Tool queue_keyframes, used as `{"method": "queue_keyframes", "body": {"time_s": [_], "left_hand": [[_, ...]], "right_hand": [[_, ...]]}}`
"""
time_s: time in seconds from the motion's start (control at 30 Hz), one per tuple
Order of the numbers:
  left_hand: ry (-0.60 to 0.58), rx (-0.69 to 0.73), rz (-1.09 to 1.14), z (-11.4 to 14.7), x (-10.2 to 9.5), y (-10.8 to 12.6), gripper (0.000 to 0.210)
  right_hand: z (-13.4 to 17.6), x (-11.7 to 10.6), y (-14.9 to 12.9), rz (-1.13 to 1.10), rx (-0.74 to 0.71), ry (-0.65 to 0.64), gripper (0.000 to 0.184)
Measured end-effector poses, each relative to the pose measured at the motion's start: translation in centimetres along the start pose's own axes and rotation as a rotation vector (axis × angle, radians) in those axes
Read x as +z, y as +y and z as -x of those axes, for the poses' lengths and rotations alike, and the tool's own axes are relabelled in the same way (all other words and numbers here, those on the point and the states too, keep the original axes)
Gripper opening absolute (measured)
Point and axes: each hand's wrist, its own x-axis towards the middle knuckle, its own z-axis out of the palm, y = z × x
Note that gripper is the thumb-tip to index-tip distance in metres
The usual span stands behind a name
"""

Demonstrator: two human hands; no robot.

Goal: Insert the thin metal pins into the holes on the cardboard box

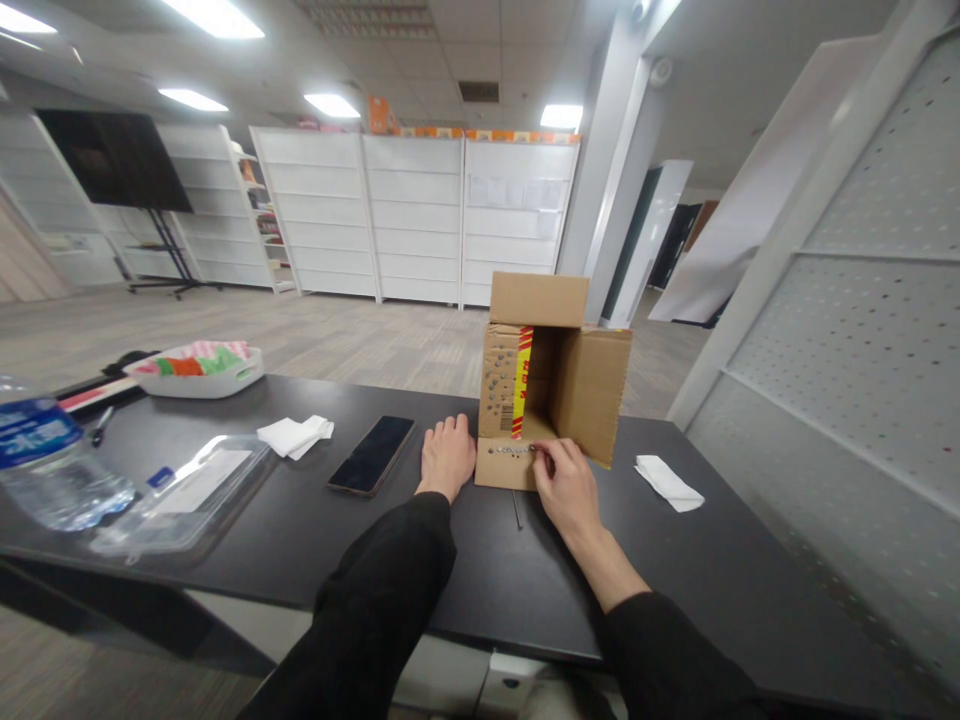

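Note:
An open cardboard box (501, 400) stands on the black table, with a yellow and red tape strip (522, 385) and several dark round dots on its left face. Across its lower front flap (495, 474) runs a line of small shiny metal bits (514, 450). At the right end of that line, the thumb and fingers of my right hand (566, 485) are pinched together; whatever is between them is too small to make out. My left hand (448, 458) lies palm down on the table against the box's left side, holding nothing. A thin metal rod (517, 512) lies in front of the flap.
Left of my left hand lies a black phone (373, 455). Further left are a crumpled tissue (295, 435), a clear plastic case (202, 490), a water bottle (56, 460) and a white basket (195, 385) holding cloth. A folded tissue (670, 483) lies right of the box.

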Motion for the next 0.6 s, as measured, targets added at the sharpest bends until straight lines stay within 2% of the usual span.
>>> {"method": "queue_keyframes", "body": {"time_s": [0.6], "left_hand": [[0.008,0.007,-0.001,-0.01,0.03,0.02,0.023]], "right_hand": [[0.28,-0.41,-0.24,-0.057,0.004,-0.07,0.018]]}}
